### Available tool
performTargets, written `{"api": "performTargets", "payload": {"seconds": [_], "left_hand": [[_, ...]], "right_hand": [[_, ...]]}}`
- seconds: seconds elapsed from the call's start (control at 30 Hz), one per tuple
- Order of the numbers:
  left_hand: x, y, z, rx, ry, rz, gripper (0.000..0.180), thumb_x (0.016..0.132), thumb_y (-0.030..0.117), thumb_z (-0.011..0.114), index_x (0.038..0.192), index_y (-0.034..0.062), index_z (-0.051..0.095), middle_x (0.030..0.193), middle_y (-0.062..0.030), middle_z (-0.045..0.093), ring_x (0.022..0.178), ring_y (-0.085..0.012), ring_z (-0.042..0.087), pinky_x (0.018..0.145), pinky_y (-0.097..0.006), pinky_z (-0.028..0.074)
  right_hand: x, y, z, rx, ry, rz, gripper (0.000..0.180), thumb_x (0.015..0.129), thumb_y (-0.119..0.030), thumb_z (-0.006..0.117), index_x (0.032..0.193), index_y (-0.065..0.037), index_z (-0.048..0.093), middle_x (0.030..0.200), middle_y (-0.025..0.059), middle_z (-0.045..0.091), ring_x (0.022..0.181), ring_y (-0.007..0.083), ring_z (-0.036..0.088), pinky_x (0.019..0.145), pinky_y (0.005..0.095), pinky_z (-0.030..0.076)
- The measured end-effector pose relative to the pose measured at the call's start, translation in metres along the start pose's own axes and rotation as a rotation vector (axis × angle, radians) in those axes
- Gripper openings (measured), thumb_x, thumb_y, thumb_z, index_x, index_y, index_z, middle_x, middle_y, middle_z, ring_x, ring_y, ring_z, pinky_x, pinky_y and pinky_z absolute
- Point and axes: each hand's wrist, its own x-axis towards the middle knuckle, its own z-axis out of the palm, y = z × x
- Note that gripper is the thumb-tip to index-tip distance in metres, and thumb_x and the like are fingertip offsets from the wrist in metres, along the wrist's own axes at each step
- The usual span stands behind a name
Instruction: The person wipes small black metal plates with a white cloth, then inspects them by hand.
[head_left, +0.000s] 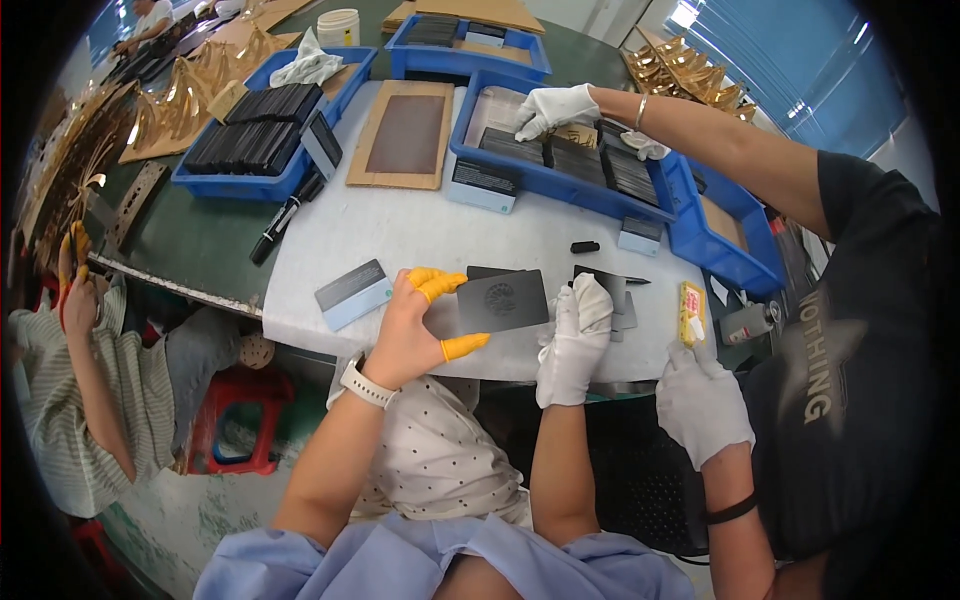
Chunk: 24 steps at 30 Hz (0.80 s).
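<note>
Yellow finger cots cover the thumb and fingertips of my left hand [405, 330], which grips a dark grey card [505, 302] by its left end. A round emblem shows on the card's face. My right hand [577, 340], in a white glove, is closed just right of the card; what its fingers hold, if anything, is hidden. Behind it lie grey cards [625, 308] and a dark pointed pen-like tip [636, 280]. A black cap [585, 247] sits farther back. Left of my left hand lies a grey and light-blue card [354, 294].
A co-worker on the right reaches one gloved hand [556, 110] into a blue tray [462, 130] of dark cards; the other glove [703, 400] touches a yellow box [691, 312]. Another blue tray [235, 187] and a black marker [285, 222] lie left. A brown pad [405, 135] lies behind.
</note>
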Motion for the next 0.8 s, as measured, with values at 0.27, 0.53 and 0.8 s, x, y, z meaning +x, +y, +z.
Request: {"api": "performTargets", "payload": {"seconds": [0.27, 0.53, 0.8], "left_hand": [[0.002, -0.003, 0.000, -0.002, -0.006, 0.008, 0.066, 0.068, 0.026, 0.098, 0.125, 0.0044, 0.073, 0.117, -0.0112, 0.067, 0.111, -0.0329, 0.055, 0.099, -0.040, 0.048], [0.002, -0.003, 0.001, -0.005, -0.036, 0.019, 0.066, 0.069, 0.026, 0.098, 0.124, 0.0031, 0.071, 0.120, -0.0129, 0.067, 0.114, -0.0345, 0.055, 0.103, -0.042, 0.048], [-0.001, -0.003, -0.003, 0.025, -0.035, 0.017, 0.066, 0.070, 0.027, 0.098, 0.124, 0.0030, 0.071, 0.121, -0.0145, 0.066, 0.114, -0.0358, 0.055, 0.102, -0.043, 0.049]], "right_hand": [[0.000, 0.003, -0.003, -0.002, -0.025, 0.060, 0.026, 0.106, -0.010, 0.068, 0.131, -0.009, 0.064, 0.100, -0.0069, 0.065, 0.079, 0.0006, 0.059, 0.056, 0.0171, 0.046], [0.004, 0.008, 0.003, 0.012, 0.048, -0.048, 0.018, 0.103, -0.002, 0.068, 0.120, -0.008, 0.063, 0.092, -0.0025, 0.063, 0.072, 0.0025, 0.058, 0.054, 0.0171, 0.046], [0.000, 0.010, 0.003, 0.024, 0.049, -0.034, 0.023, 0.101, 0.002, 0.069, 0.123, -0.005, 0.064, 0.101, -0.0020, 0.066, 0.080, 0.0045, 0.060, 0.070, 0.0191, 0.052]]}}
